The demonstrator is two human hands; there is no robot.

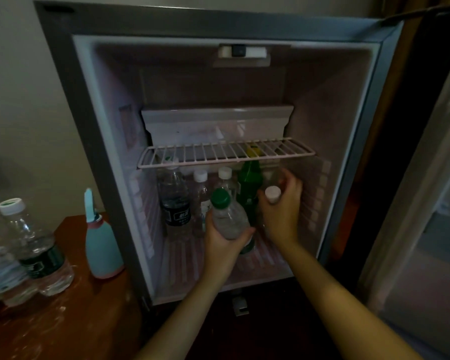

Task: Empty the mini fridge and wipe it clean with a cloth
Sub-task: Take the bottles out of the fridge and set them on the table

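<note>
A: What do the hands hold?
B: The left hand [222,239] grips a green-capped bottle [227,216] inside the open mini fridge [99,141]; the right hand [281,203] is wrapped around a white-capped bottle [272,194] beside it.
A: And elsewhere?
B: More bottles stand under the wire shelf [226,152]; a blue spray bottle [102,245] sits on the table [89,307] at left.

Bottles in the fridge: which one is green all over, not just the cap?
The tall green bottle standing under the wire shelf, between the two hands. The others are clear plastic; the clear bottle in the left hand only has a green cap.
</note>
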